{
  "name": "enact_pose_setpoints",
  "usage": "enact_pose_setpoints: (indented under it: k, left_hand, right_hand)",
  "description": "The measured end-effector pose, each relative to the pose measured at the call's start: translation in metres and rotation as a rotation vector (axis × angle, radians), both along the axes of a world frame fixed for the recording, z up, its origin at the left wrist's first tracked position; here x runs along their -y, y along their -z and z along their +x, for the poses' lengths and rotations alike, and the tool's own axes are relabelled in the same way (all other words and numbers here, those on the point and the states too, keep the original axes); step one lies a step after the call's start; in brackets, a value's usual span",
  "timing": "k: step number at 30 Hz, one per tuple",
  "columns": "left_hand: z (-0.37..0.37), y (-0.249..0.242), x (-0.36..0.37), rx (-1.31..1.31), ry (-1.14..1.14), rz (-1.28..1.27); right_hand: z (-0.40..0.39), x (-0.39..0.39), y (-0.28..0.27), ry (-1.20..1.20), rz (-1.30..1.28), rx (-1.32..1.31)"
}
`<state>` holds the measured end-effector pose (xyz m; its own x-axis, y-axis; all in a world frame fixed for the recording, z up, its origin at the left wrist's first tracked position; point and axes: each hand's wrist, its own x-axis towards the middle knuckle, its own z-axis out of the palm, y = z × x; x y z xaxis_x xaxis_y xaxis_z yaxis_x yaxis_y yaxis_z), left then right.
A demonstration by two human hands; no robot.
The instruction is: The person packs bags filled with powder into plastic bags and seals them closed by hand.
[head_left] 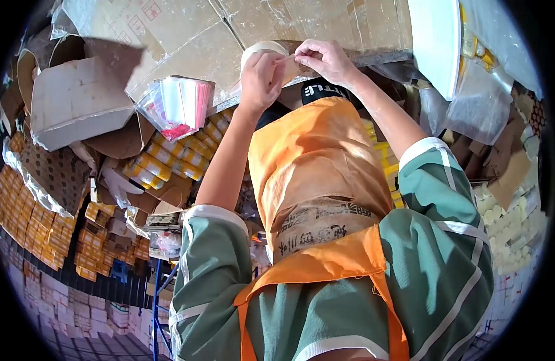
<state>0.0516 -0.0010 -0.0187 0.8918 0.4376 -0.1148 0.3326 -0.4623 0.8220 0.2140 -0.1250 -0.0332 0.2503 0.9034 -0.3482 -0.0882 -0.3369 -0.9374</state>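
My left hand (262,79) is closed in a pinch at the table's near edge, its fingers bent inward. Close beside it, my right hand (327,61) pinches with thumb and forefinger. A thin pale strip (288,59) runs between the fingertips of both hands; its exact kind is too small to make out. Just behind my left fingers is a round, cream-coloured object (262,47) that looks like a roll, partly hidden by the hand. Cardboard (187,54) covers the table under and beyond the hands.
Left of my left arm, a bundle of clear bags with pink edges (184,102) lies at the table's edge. An open cardboard box (79,102) stands farther left. A white panel (435,45) is at the right. Yellow-wrapped packs (175,159) are stacked below the table edge.
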Motion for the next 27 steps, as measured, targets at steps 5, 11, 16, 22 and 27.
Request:
enact_pose_setpoints:
  k: [5,11,16,22,27]
  left_hand:
    - [-0.004,0.003,0.021,0.097,-0.194,0.160]
    - [0.002,0.007,0.025,0.119,-0.236,0.223]
    - [0.003,0.008,0.024,0.093,-0.264,0.166]
    - [0.006,0.003,0.024,0.118,-0.236,0.192]
    - [0.006,0.006,0.023,0.102,-0.218,0.156]
  right_hand:
    - [-0.009,-0.002,0.009,0.034,-0.047,-0.063]
    - [-0.014,-0.005,0.012,0.054,-0.034,-0.106]
    - [-0.015,-0.006,0.007,0.062,-0.028,-0.099]
    - [-0.017,-0.005,0.009,0.029,-0.007,-0.101]
    - [-0.018,-0.005,0.008,0.043,-0.028,-0.093]
